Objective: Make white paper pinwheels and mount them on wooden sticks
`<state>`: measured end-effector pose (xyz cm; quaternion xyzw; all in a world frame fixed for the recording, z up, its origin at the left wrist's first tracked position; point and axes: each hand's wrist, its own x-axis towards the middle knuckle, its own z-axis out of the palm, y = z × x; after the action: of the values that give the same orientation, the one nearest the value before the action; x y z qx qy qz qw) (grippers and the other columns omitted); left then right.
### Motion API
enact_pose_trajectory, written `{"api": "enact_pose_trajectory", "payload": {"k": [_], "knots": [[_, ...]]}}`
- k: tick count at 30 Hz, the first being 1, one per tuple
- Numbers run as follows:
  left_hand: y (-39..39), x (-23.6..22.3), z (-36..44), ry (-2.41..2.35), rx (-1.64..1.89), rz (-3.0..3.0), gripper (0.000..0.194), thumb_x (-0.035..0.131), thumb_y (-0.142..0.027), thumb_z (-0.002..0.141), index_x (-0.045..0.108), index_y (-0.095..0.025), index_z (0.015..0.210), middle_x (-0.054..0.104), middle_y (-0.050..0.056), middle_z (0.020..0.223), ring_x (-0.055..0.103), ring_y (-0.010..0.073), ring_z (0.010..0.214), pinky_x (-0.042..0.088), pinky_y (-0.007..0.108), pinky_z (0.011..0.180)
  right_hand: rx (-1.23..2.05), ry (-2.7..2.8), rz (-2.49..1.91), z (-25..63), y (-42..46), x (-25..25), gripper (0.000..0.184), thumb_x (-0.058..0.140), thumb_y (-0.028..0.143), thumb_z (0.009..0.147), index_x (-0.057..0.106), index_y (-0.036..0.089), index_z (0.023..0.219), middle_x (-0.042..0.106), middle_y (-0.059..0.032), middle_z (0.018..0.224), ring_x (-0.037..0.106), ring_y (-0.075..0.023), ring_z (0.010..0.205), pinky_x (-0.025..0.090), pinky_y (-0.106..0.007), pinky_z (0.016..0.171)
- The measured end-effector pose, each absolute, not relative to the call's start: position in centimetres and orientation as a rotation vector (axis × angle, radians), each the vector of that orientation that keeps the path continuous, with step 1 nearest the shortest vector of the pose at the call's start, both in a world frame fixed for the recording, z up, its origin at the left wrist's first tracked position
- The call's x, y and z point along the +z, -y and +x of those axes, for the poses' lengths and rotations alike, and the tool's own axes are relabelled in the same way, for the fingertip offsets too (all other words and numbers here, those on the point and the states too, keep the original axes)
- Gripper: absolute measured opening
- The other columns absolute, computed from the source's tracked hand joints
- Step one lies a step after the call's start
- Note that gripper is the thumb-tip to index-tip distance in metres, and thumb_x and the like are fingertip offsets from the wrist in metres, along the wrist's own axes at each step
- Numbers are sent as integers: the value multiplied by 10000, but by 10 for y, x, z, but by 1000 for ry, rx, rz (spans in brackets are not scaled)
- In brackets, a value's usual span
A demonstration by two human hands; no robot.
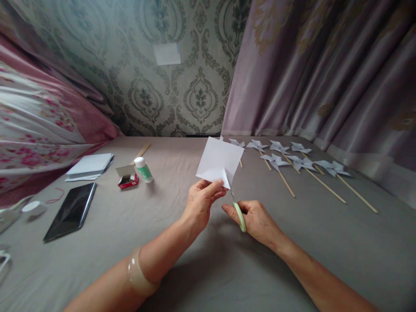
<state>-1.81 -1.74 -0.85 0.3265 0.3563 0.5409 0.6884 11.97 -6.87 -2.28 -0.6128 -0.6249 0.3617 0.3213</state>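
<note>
Forearms [175,245] rise from the bottom edge of the frame, the left one ringed by a pale bracelet [138,273]. At centre, the left hand [203,197] pinches a white paper sheet [219,156] by its lower edge, thumb uppermost, probably to keep it taut and raised for the blades. Near the sheet's lower right corner a small flap bends up. Just below, the right hand [256,216] grips green-handled scissors [239,216], their tips at that corner; whether the blades are parted cannot be told. The left thumb lies close to the blades and seems the chief thing in their way.

Right of centre, paper pinwheels [302,163] on sticks lie spread on grey cloth [169,221], seemingly apart so their vanes do not crush; the raised sheet stands close in front of the leftmost. Left of centre stand a white-capped bottle [143,170] and an open red box [128,181], with thin sticks [143,151] behind. Farther left lie stacked paper [90,165] and a phone [70,212].
</note>
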Motion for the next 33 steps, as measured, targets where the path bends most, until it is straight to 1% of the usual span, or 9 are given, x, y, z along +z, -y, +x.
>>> {"api": "enact_pose_trajectory", "payload": {"k": [3,6,10,13,15,19,25,29,33], "knots": [[13,-8,-20,-809,1238,718,232,804,-240,560,649,-118,680,654,21,636,618,113,607,477,237,641,1034,1766,-1578,120,71,-20,458,554,577,774,458,179,568,364,50,530,334,-87,518,255,-235,477],[4,-10,-26,-846,1311,714,217,784,-237,548,621,-133,647,633,2,607,591,98,584,453,219,613,1045,1825,-1522,121,71,-17,438,534,575,795,441,190,607,381,52,543,348,-88,519,263,-228,472],[-8,-16,-33,-906,1374,771,123,705,-204,560,617,-153,629,651,-8,679,560,84,604,414,197,591,809,1504,-1474,128,66,-11,450,536,608,779,434,202,615,396,49,550,376,-98,529,326,-232,504],[-11,-20,-35,-939,1296,810,91,647,-193,543,634,-158,626,648,1,672,555,107,605,412,212,589,684,1283,-1471,139,59,-5,464,563,642,737,475,199,629,422,46,535,408,-106,523,357,-242,518],[-10,-21,-34,-930,1205,856,116,619,-190,523,645,-159,631,640,10,645,553,127,588,421,230,592,696,1197,-1476,146,54,-3,471,604,650,695,522,187,672,418,53,524,402,-105,509,348,-245,500],[-5,-20,-33,-929,1050,999,177,567,-195,516,653,-161,667,636,20,652,557,150,612,425,247,609,809,1136,-1471,153,50,-5,469,657,625,661,560,168,697,368,72,508,325,-83,473,281,-239,448],[-2,-18,-34,-970,877,1174,161,523,-214,509,609,-153,631,592,-2,630,486,122,587,331,224,553,1040,1099,-1397,155,47,-15,410,710,545,640,555,172,713,321,80,535,264,-73,483,211,-222,418],[-3,-20,-35,-986,888,1189,142,518,-215,508,599,-157,609,568,-3,599,460,116,558,304,222,522,1112,1114,-1391,158,47,-19,376,710,500,637,520,176,649,332,76,539,265,-73,496,197,-221,424],[-5,-25,-35,-964,911,1115,120,549,-195,516,609,-156,612,578,5,598,510,130,567,358,218,529,1130,1090,-1355,158,46,-24,374,715,449,625,457,183,574,340,77,529,258,-64,496,194,-220,431]]}}
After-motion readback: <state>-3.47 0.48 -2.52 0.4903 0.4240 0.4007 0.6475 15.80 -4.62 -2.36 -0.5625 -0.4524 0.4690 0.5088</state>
